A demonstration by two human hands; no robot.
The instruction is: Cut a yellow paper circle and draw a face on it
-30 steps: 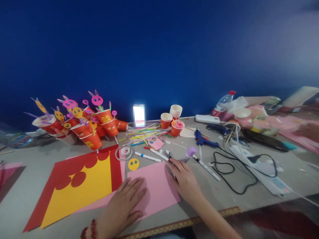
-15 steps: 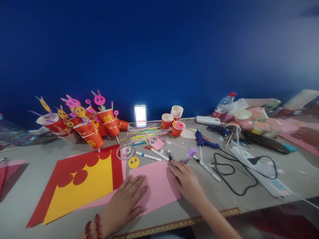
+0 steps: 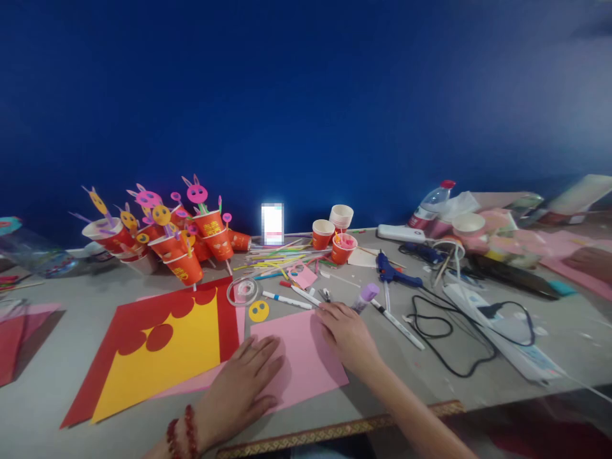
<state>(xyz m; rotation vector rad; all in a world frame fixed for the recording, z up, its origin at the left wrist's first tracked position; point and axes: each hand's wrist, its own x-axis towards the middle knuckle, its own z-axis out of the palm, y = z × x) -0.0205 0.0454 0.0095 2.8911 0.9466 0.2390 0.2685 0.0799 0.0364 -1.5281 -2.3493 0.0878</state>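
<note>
A square of pink paper [image 3: 306, 357] lies on the table in front of me. My left hand [image 3: 246, 382] rests palm down on its left part, fingers spread. At its upper right edge is my right hand [image 3: 349, 335], its fingers bent together over the end of a white marker [image 3: 306, 296]. What those fingers hold, if anything, is hidden. A small metal tip [image 3: 325, 293] shows just beyond them. Left of the pink paper lie a yellow sheet [image 3: 162, 363] with a scalloped edge and a red sheet [image 3: 229, 325]. A yellow paper face [image 3: 259, 311] is above the pink paper.
Red paper cups [image 3: 215, 233] with paper faces on sticks stand at back left. Further right are a clear tape roll [image 3: 243, 291], coloured sticks [image 3: 272, 261], a glue stick [image 3: 366, 298], a blue glue gun [image 3: 394, 273] and a power strip [image 3: 502, 341]. Another person's hand [image 3: 590, 258] is far right.
My right hand has shifted slightly left and up, covering more of the marker's end. My left hand stays on the pink paper. The view has turned slightly left.
</note>
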